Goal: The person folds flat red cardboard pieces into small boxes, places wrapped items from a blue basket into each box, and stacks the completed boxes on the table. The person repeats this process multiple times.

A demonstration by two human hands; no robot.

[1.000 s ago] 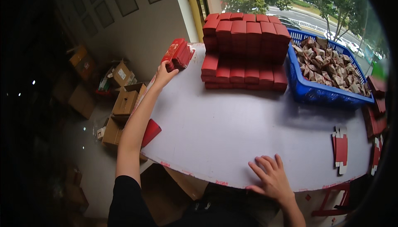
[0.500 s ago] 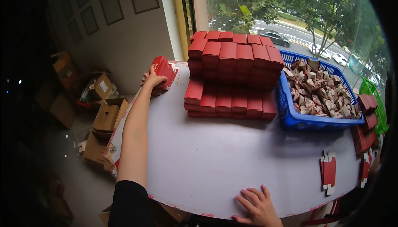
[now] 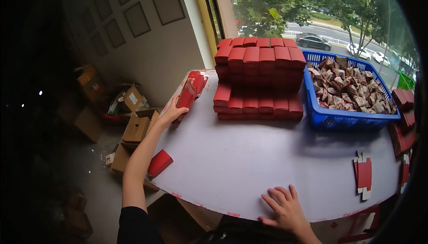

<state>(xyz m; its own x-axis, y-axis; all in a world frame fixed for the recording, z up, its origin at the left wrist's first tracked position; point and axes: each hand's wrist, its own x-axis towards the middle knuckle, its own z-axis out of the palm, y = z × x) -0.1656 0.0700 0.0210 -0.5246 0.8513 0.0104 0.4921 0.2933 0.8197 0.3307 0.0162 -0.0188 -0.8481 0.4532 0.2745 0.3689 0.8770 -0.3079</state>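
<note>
Your left hand (image 3: 174,111) had hold of the red packets (image 3: 194,86), up at ten o'clock on the table (image 3: 227,168)!
Your thumb lay along one side and your fingers along the other, pinching the near end of the pile, while down at six o'clock your right hand (image 3: 284,210) had its fingers spread, holding nothing, just at the table's edge; at nine o'clock, there sat a single red box (image 3: 160,163), near your left forearm, and at twelve rose the big stack of red boxes (image 3: 258,79), with the blue basket (image 3: 352,122) of wrapped bundles (image 3: 352,85) close beside it at two.
</note>
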